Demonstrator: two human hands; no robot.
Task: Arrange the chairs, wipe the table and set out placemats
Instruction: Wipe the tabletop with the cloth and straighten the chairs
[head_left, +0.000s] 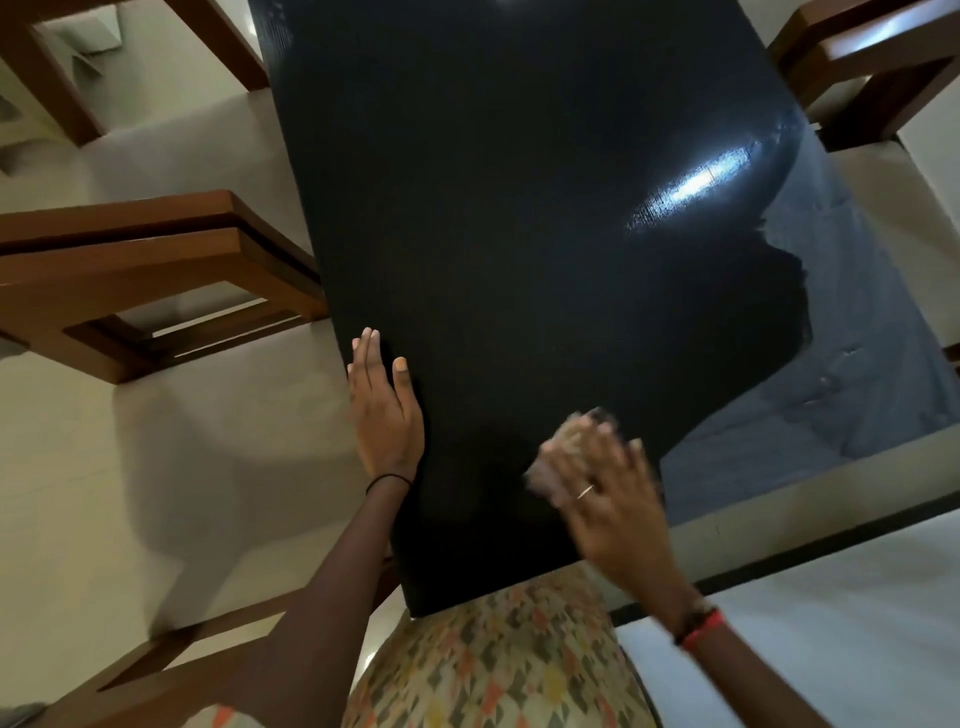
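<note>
Right hand is wiping the table with a cloth, its grip too blurred to tell. Left hand is lying flat. Next is probably calling for sweeping the middle.

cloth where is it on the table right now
In the head view, the cloth lies on the near right part of the table, blurred, under the fingers of the right hand. The left hand rests on the table's left edge.

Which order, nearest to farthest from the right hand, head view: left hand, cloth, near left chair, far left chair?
1. cloth, under right hand
2. left hand, table left edge
3. near left chair, beside table
4. far left chair, top left
</note>
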